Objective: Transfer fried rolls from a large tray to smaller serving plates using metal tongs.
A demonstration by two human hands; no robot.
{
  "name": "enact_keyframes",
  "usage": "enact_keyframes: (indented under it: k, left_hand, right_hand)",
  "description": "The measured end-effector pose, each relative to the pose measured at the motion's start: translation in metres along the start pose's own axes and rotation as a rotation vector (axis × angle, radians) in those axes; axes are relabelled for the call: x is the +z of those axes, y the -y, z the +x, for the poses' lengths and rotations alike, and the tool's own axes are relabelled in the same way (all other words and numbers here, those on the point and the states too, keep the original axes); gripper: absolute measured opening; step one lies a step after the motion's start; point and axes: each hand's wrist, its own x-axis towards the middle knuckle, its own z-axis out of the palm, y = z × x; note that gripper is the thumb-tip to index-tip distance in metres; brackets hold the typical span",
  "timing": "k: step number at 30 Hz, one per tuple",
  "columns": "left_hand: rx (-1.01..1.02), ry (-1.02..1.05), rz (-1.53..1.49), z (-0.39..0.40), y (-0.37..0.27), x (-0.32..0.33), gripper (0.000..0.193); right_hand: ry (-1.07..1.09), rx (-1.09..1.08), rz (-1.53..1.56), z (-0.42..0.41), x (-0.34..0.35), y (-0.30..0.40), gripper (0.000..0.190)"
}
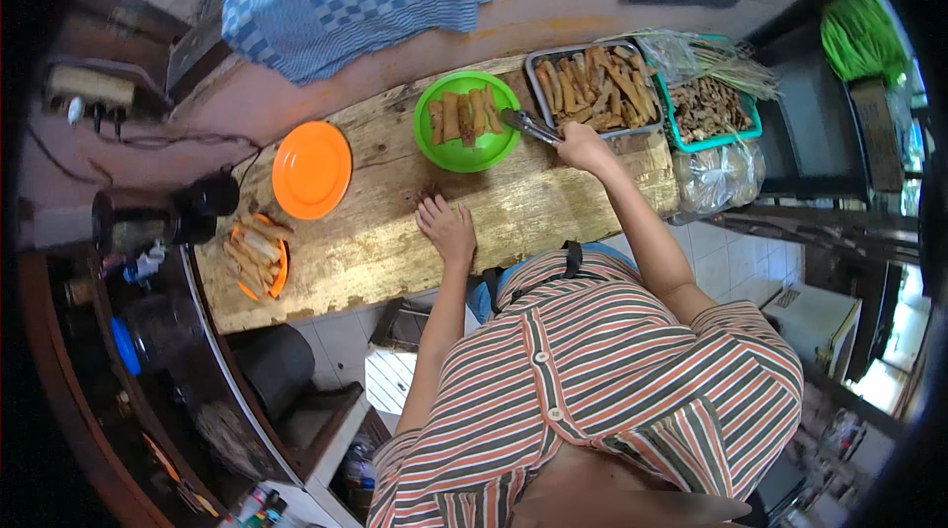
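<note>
My right hand (583, 148) grips metal tongs (535, 128), whose tips reach over the right rim of a green plate (466, 160). Several brown fried rolls (450, 119) lie side by side on that plate. Whether the tongs touch the nearest roll I cannot tell. Flat on the wooden table (385, 232) rests my left hand (447, 230), fingers apart and holding nothing, just below the plate. Right of the plate, a grey tray (544, 94) is heaped with more fried rolls (600, 87).
An orange plate (312, 170) is at the left, with a second orange plate (280, 277) of rolls near the table's left end. A teal basket (717, 146) of brown food pieces (707, 109) and plastic bags (718, 176) sit at the right. A checkered cloth (363, 2) hangs behind.
</note>
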Motion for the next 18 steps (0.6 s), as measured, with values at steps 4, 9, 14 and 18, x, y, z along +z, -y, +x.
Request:
enact_keyframes:
  k: [4,9,14,18]
  left_hand:
    - [-0.002,0.060,-0.015,0.001,-0.004,-0.008,0.051]
    - [0.034,-0.007,0.046,-0.001,0.000,0.003,0.051]
    - [0.021,0.031,0.055,-0.001,-0.003,0.003,0.051]
    - [0.026,0.003,0.065,-0.001,-0.002,0.004,0.053]
  right_hand:
    - [-0.097,0.097,0.046,-0.007,-0.018,-0.035,0.029]
    - [-0.430,0.135,-0.046,-0.024,-0.037,-0.097,0.038]
    - [-0.594,0.288,-0.094,-0.032,-0.043,-0.159,0.045]
    - [-0.641,0.313,-0.093,-0.026,-0.051,-0.188,0.045]
